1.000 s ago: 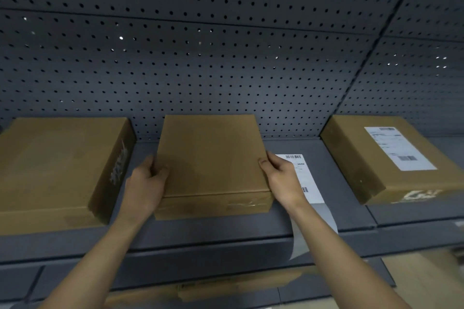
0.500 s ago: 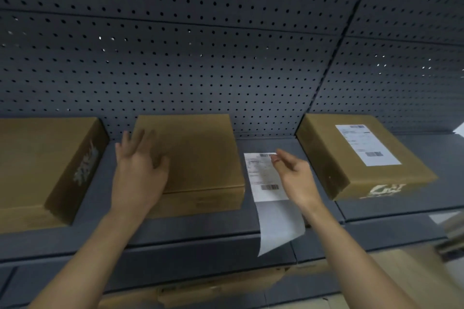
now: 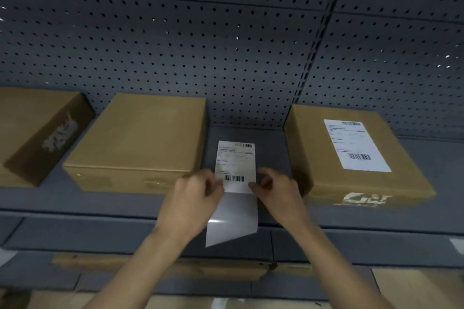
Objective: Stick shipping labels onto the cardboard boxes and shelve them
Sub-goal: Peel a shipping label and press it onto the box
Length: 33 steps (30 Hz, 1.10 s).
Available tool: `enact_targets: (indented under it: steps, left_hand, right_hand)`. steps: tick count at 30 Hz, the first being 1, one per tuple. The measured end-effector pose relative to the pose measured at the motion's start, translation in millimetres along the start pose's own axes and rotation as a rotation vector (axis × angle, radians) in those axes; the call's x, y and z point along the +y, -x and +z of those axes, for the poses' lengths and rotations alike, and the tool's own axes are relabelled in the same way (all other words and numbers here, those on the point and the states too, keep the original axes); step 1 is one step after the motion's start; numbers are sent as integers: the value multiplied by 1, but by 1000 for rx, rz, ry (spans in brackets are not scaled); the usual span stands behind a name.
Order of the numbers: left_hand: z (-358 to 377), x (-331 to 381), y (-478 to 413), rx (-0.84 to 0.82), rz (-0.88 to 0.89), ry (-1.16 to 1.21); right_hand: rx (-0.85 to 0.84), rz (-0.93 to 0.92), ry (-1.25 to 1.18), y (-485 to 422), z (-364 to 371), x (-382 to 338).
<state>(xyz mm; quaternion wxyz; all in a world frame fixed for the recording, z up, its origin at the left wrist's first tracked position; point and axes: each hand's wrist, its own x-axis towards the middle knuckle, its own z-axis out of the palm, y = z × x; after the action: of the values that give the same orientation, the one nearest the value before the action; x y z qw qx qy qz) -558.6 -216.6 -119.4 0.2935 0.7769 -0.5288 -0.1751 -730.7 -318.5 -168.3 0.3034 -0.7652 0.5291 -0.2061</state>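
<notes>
The left hand (image 3: 198,198) and the right hand (image 3: 278,190) each pinch a side edge of the label (image 3: 236,165) over the shelf (image 3: 271,143), just beside the bare box (image 3: 140,138); it looks thin, light and floppy, so the edges seem best to hold.

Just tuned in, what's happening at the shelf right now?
A person holds a shipping label in the gap between two boxes on the shelf. The left hand and right hand pinch its lower corners, and glossy backing hangs below, so it seems to be mid-peel. The middle box shows no label on top. The right box already carries one.
</notes>
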Motion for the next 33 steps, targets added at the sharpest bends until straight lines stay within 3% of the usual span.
enact_targets:
  steps: [5,16,19,26,28,33]
  left_hand:
    - [31,0,7,-54,-151,-305]
    - [44,-15,0,-104,-229,-266]
    - [46,-16,-4,-127,-251,-110]
    - [45,-12,-16,-211,-276,771]
    - [43,-8,-17,-200,-206,834]
    - [45,-6,-23,-122,8,691]
  right_hand:
    - [-41,0,28,2,9,6]
    - [15,14,13,10,19,11]
    - [43,6,-17,11,17,9]
    - [144,-181,-45,11,-2,-5]
    - [146,-264,-48,10,-10,-12]
    - [121,-346,-89,5,-21,-22]
